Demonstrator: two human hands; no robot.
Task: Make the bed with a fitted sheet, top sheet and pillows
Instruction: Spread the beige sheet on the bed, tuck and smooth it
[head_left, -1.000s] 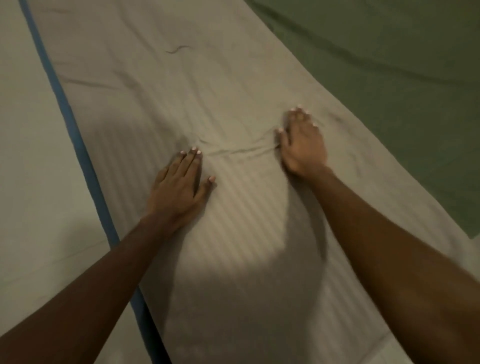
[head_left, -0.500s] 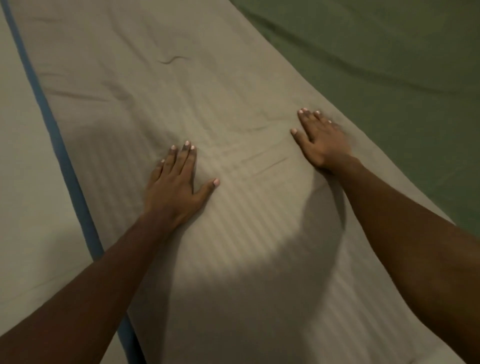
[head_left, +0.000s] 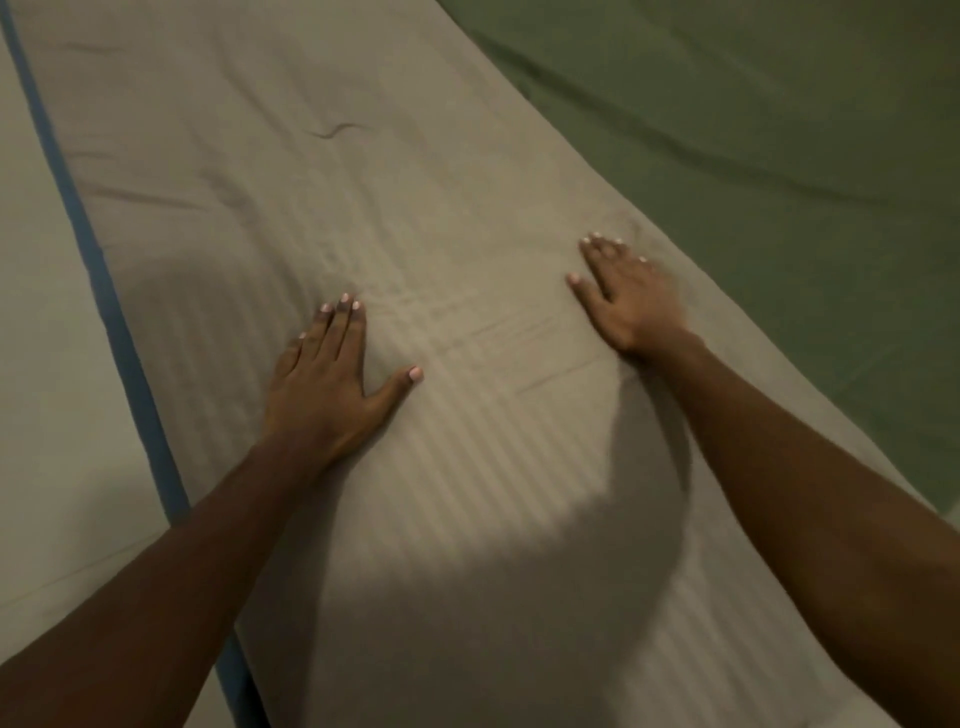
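**Pressed Flat, Lengthwise**

The striped beige sheet (head_left: 467, 208) runs lengthwise from near to far, leaning left (its stripes likewise), between a blue strip (head_left: 119, 332) and a green sheet (head_left: 753, 130). Left hand (head_left: 327, 384) and right hand (head_left: 628, 301) press it, fingers straight.

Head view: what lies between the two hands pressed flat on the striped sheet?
Only the striped sheet itself, faintly creased; nothing else lies between the left hand and the right hand in the head view.
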